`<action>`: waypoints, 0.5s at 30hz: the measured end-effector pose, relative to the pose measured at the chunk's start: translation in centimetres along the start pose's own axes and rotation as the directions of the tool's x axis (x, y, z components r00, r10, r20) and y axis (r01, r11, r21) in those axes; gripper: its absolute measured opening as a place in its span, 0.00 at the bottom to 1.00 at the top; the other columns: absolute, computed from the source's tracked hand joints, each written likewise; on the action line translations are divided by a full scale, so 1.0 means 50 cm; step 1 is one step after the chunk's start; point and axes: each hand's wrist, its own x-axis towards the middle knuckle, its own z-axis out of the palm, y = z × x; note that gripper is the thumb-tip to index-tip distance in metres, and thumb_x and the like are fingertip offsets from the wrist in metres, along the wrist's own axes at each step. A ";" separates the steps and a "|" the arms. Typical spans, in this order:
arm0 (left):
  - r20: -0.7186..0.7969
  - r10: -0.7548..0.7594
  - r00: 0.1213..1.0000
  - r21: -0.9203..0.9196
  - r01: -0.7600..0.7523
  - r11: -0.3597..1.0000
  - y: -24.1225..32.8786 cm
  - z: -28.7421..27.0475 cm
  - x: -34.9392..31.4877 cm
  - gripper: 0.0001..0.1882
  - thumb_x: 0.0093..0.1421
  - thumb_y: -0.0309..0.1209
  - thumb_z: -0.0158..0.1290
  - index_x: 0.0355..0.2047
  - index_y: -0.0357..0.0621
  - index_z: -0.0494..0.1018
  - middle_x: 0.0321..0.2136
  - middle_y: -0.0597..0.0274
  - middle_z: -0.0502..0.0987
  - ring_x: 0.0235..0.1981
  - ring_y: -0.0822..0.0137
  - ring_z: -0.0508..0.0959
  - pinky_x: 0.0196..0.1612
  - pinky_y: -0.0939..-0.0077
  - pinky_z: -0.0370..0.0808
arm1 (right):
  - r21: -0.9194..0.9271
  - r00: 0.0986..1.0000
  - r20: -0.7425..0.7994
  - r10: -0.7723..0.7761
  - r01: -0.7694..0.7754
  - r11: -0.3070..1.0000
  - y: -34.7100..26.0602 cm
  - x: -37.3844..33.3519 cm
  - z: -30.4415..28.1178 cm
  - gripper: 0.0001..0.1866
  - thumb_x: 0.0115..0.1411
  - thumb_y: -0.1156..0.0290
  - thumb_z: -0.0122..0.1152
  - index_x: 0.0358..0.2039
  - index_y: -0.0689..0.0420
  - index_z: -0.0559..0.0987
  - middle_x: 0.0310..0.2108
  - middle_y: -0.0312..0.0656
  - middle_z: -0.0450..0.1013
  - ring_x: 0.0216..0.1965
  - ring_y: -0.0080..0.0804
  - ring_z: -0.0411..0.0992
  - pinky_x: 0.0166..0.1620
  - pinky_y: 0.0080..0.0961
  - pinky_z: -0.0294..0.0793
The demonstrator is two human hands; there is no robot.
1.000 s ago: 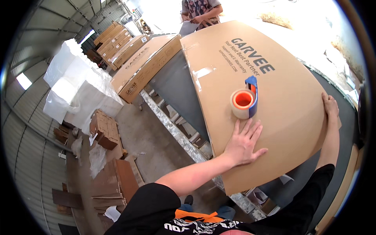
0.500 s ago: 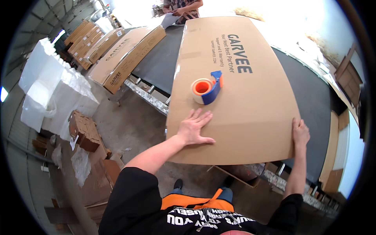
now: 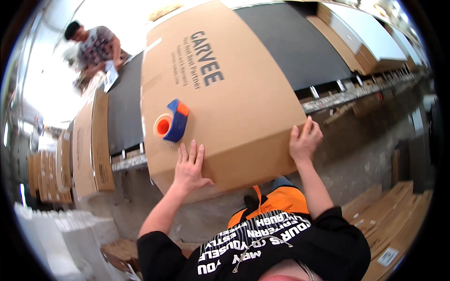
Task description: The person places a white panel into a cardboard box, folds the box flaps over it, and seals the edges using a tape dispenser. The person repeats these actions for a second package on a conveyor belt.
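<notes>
The left hand (image 3: pixel 188 172) lies flat, fingers spread, on the cardboard carton (image 3: pixel 243 114) by its near-left corner; the right hand (image 3: pixel 305 143) grips its near-right corner. The blue tape dispenser (image 3: pixel 177 127) stands beyond the left hand, toward the carton's left edge. The carton spans the black conveyor belt (image 3: pixel 279 44), overhanging its near edge.

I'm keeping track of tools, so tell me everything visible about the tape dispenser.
The tape dispenser has a blue, plastic-looking body, an orange part near its head, and a pale tape roll on an orange core. It lies on its side, core opening facing up, on the brown carton, just beyond the left hand, unheld.
</notes>
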 end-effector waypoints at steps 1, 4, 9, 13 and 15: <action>-0.108 -0.014 0.994 0.130 0.029 0.991 0.007 0.029 0.021 0.55 0.38 0.55 0.66 0.64 0.44 0.60 0.66 0.47 0.58 0.60 0.22 0.58 0.63 0.37 0.60 | 0.239 0.991 -0.110 0.070 -0.042 0.970 -0.009 -0.016 0.064 0.37 0.64 0.47 0.45 0.63 0.65 0.60 0.53 0.59 0.64 0.53 0.56 0.62 0.55 0.52 0.61; -0.443 0.054 0.895 0.251 0.067 0.966 -0.018 0.134 0.027 0.35 0.52 0.41 0.56 0.60 0.45 0.65 0.62 0.47 0.66 0.56 0.28 0.68 0.58 0.36 0.66 | 0.638 0.922 -0.209 0.326 -0.124 0.760 -0.064 -0.074 0.199 0.41 0.64 0.46 0.39 0.64 0.71 0.53 0.57 0.62 0.60 0.55 0.57 0.60 0.59 0.53 0.56; -0.435 0.029 0.900 0.286 0.108 0.952 -0.029 0.111 -0.021 0.36 0.55 0.49 0.57 0.59 0.43 0.64 0.60 0.47 0.68 0.55 0.27 0.68 0.55 0.36 0.70 | 0.739 0.993 0.047 0.106 -0.106 0.665 -0.037 -0.122 0.107 0.37 0.63 0.52 0.49 0.64 0.66 0.57 0.56 0.61 0.63 0.57 0.57 0.63 0.60 0.44 0.61; -0.431 0.005 0.903 0.302 0.139 0.943 -0.046 0.110 -0.010 0.41 0.50 0.50 0.62 0.59 0.43 0.63 0.59 0.47 0.69 0.55 0.28 0.69 0.57 0.37 0.69 | 0.145 0.135 0.989 0.052 -0.938 -0.314 0.126 -0.263 0.122 0.26 0.62 0.55 0.53 0.59 0.53 0.71 0.55 0.42 0.72 0.54 0.39 0.71 0.55 0.40 0.71; -0.425 -0.050 0.904 0.263 0.176 0.948 -0.036 0.097 -0.040 0.43 0.45 0.49 0.65 0.59 0.44 0.64 0.58 0.47 0.70 0.55 0.30 0.69 0.57 0.38 0.69 | -0.355 0.048 0.833 -0.551 -0.718 -0.599 0.092 -0.112 -0.034 0.30 0.60 0.49 0.52 0.57 0.55 0.71 0.55 0.46 0.71 0.55 0.41 0.70 0.57 0.47 0.68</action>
